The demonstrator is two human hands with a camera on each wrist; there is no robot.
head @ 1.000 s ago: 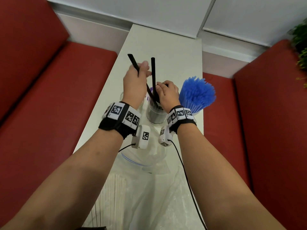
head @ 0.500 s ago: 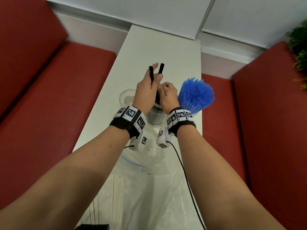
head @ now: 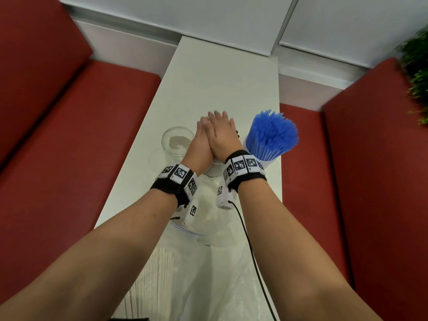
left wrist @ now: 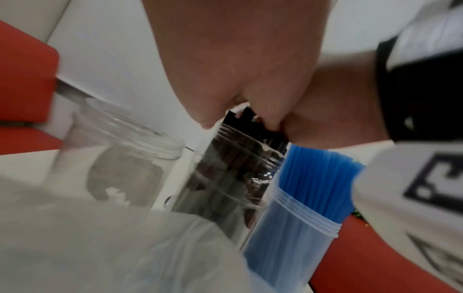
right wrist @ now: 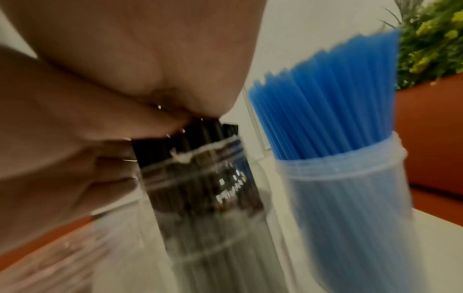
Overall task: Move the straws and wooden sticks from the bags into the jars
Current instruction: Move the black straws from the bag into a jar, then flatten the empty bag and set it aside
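- The black straws (right wrist: 200, 136) stand upright in the middle jar (right wrist: 213, 208), their long axis vertical, their tops poking just above the rim. In the head view the jar sits at about 12 o'clock from you, mostly hidden under your hands.
- Your left hand (head: 200, 144) and right hand (head: 221, 137) lie directly over those tops, fingers straight and flat, the right laid partly across the left. Both palms press or rest on the straw ends; neither hand curls around anything.
- The straws lie straight below both palms, so, as I judge it, any next push goes down along their length. The right hand looks nearer the jar's centre.
- The straws look dark, thin and stiff, packed tightly; the wrist views are blurred, so you cannot count them.
- At 3 o'clock from the middle jar, just beside it, the blue straws (head: 273, 133) fan out of their own jar (right wrist: 350, 198).
- At 9 o'clock stands a clear empty jar (head: 177, 141).
- At 6 o'clock, near you on the table (head: 220, 72), lie a plastic bag (head: 208, 274) and pale wooden sticks (head: 150, 281), likely still to move.
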